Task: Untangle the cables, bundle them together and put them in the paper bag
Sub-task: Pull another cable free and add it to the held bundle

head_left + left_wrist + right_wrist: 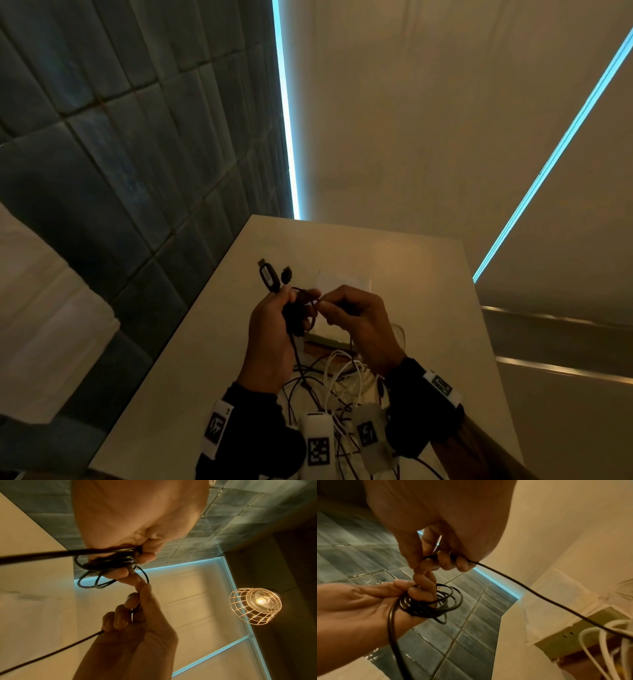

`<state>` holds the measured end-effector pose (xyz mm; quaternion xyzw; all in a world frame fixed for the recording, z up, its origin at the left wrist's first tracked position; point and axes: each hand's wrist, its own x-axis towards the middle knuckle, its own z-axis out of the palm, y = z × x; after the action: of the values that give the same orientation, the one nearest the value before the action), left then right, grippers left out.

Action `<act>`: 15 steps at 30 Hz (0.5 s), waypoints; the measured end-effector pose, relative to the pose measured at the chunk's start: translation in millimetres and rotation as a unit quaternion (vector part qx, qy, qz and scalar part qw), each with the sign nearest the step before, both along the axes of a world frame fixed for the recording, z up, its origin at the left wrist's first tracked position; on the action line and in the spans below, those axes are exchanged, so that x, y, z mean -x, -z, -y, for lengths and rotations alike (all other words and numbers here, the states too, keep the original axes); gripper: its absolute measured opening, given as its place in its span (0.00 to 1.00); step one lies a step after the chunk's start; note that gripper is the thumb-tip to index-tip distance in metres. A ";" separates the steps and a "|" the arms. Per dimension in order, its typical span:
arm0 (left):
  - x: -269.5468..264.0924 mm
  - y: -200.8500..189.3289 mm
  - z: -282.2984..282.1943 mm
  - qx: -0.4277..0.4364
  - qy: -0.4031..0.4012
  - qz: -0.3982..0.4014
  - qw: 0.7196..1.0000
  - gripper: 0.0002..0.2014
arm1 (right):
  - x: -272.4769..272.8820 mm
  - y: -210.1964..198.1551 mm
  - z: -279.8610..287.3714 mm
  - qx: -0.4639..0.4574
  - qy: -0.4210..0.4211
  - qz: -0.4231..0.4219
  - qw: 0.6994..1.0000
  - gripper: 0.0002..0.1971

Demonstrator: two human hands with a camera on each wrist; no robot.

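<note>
Furthest left, a wall of dark blue-grey tiles was seen, edged on its right by a strip of cyan light. Beside it stood the pale bench, above which both hands were raised. A coil of black cable was gripped in the left hand, the fingers being curled round several loops of it; two black plugs were seen sticking up from the far side of that hand. From the coil, one thick black strand was seen hanging down toward the near edge of the bench. Just right of the coil, and touching it at the fingertips, the right hand was found, with a thin black strand pinched between thumb and forefinger and passed under the remaining curled fingers; that strand was led down and to the right, toward the heap below. Beneath and between the two wrists, a tangle of white cables and further black ones was spread on the bench, near the near edge. Beyond the hands, partly hidden by them, the white paper bag was seen lying on the bench. Black wrist straps with printed white markers were worn on both arms. In the left wrist view, a wire-caged lamp was seen lit at the right.
</note>
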<state>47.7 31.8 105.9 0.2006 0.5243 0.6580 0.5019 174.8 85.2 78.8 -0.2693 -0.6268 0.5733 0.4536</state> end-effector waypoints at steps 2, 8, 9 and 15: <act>0.4 -2.6 0.9 -0.020 0.013 0.034 0.999 0.15 | -3.7 3.5 0.6 0.023 -0.014 -0.013 1.000 0.04; 0.2 -17.5 -0.6 -0.113 0.004 0.135 0.984 0.15 | -10.9 38.6 9.9 0.078 -0.081 0.040 0.993 0.09; 1.3 -19.6 -0.4 -0.126 0.002 0.133 0.983 0.16 | -12.5 49.4 8.9 0.081 -0.069 0.050 0.993 0.10; 4.8 -22.6 2.2 -0.151 -0.002 0.113 0.982 0.17 | -22.7 102.8 1.4 0.104 0.000 0.112 0.988 0.20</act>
<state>42.9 29.7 128.4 0.1974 0.3596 0.7490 0.5204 197.5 83.8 -24.0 -0.3776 -0.6106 0.6019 0.3497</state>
